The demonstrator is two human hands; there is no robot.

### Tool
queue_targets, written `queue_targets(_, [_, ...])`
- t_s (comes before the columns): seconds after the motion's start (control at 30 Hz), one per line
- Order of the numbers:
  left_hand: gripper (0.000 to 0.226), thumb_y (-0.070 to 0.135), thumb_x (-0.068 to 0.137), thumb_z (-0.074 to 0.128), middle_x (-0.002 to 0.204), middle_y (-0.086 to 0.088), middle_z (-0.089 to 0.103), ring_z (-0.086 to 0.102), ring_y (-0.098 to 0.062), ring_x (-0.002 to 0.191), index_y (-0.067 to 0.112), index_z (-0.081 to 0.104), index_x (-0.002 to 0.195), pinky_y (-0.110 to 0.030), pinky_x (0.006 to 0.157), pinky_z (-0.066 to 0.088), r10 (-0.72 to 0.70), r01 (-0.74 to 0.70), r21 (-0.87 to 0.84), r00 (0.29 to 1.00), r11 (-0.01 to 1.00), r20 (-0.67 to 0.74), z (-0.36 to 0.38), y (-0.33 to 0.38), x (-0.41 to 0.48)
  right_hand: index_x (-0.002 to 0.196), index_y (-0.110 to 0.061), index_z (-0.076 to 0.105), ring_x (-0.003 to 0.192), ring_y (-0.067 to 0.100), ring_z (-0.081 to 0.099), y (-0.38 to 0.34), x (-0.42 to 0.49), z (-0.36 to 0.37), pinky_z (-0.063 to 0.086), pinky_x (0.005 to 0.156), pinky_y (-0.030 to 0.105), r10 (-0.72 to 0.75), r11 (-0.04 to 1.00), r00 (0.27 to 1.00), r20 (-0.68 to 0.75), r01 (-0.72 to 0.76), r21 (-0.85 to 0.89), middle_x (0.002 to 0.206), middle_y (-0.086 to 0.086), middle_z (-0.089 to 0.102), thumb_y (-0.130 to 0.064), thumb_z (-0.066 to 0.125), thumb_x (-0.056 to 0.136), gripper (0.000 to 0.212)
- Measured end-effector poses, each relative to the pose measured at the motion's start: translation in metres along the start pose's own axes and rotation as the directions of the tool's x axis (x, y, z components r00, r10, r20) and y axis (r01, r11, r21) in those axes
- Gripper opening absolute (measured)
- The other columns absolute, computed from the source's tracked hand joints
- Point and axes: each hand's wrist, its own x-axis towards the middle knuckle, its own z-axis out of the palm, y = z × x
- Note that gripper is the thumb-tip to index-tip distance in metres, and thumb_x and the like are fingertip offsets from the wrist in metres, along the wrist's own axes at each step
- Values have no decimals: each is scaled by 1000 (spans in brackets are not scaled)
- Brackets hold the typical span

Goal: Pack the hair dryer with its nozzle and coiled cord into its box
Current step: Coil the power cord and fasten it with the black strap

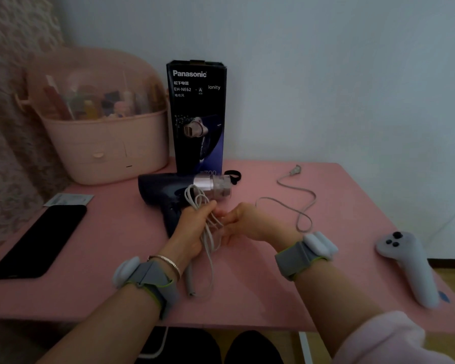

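A dark blue hair dryer (pixel 160 190) lies on the pink table (pixel 260 279), its pale nozzle (pixel 220 186) pointing right. Its grey cord (pixel 298 206) trails across the table to the plug (pixel 296 169) at the back. My left hand (pixel 193 227) grips several gathered loops of the cord just in front of the dryer's handle. My right hand (pixel 247 222) pinches the cord beside those loops. The dark Panasonic box (pixel 198 116) stands upright behind the dryer. Its top is not clearly visible.
A pink storage basket (pixel 103 137) with a clear lid stands at the back left. A black phone (pixel 40 240) and a small packet (pixel 69 199) lie at the left. A grey controller (pixel 407 264) lies at the right edge. A black hair tie (pixel 233 176) sits by the nozzle.
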Motion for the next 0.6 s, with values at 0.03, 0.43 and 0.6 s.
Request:
queue_targets(0.03, [23,13,91,51,46,-1,65,62,-11,42,6,56,69,-20,40,49,14,-14,-16,1000,1000,-11,2,1,0,94,-3,75,60,4,61,1,0,0,51,63,11,-2,999,1000,-10,2,-53,85,14,73,-13,69,79,19])
queue_targets(0.43, [43,18,90,53,30,2,31,30,-12,25,16,36,51,-16,34,31,-78,72,69,993,995,94,6,5,-2,126,-17,53,121,34,38,31,5,-24,40,99,43,61,767,933,-356,-272,-581,129,15,44,-7,52,82,45])
queue_targets(0.6, [46,5,80,65,31,4,31,29,-11,25,19,34,49,-15,32,25,-72,48,142,983,989,168,5,5,0,115,-4,61,113,33,55,38,6,-20,46,95,37,185,848,919,-349,-329,-415,121,19,60,-8,51,86,31])
